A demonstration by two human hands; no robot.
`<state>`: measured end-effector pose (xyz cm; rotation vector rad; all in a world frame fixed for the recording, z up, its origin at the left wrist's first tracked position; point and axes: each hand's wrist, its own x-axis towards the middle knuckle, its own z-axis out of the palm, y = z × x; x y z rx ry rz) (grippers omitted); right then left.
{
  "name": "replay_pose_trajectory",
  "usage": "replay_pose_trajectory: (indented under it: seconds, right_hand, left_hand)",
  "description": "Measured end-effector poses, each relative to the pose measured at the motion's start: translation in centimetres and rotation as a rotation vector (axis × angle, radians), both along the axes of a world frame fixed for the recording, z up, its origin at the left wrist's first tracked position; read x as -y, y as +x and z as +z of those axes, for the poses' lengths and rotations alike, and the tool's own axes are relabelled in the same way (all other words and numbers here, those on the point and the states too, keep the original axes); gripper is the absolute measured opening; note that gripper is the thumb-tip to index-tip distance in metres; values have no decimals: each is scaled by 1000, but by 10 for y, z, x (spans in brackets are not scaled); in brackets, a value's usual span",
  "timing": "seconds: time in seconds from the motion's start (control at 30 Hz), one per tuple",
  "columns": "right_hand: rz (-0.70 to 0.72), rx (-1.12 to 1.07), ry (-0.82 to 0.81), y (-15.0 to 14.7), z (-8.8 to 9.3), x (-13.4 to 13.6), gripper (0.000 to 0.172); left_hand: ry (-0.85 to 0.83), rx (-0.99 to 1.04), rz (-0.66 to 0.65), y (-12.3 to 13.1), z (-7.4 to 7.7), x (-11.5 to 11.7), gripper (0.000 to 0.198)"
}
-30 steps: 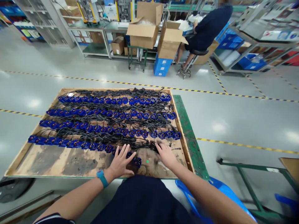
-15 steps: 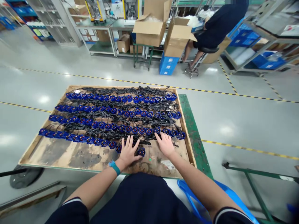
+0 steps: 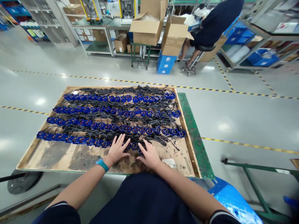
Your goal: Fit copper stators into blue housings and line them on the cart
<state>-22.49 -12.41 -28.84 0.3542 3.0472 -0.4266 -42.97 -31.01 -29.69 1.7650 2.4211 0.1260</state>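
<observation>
Rows of blue round parts with coloured wires inside and bundled black cables lie in a shallow wooden tray. My left hand, a teal band at its wrist, reaches over the nearest row with fingers spread and fingertips at the cables. To its right, my right hand is spread at the end of that row, palm down. Its thumb and fingers are apart beside a partly hidden blue part. Between my hands a blue part shows. Neither hand visibly grips anything.
A white label lies on the tray's near right. A green board edge runs under the tray. Across the floor, a person sits on a stool near cardboard boxes. A green metal frame stands at right.
My right hand has moved left and nearer to me, beside the end part of the near row. My left hand has shifted left. More loose cables now show to the right.
</observation>
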Motion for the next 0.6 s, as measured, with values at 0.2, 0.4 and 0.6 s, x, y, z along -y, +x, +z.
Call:
replay_pose_trajectory:
  seconds: [0.2, 0.4, 0.6]
  right_hand:
    - [-24, 32, 34, -31, -13, -9, 59]
    - [-107, -26, 37, 4, 7, -18, 64]
    - [-318, 71, 100, 47, 21, -63, 35]
  left_hand:
    - [-27, -34, 109, 4, -13, -25, 97]
    - [-29, -63, 142, 6, -5, -28, 93]
    - [99, -15, -45, 21, 1, -37, 92]
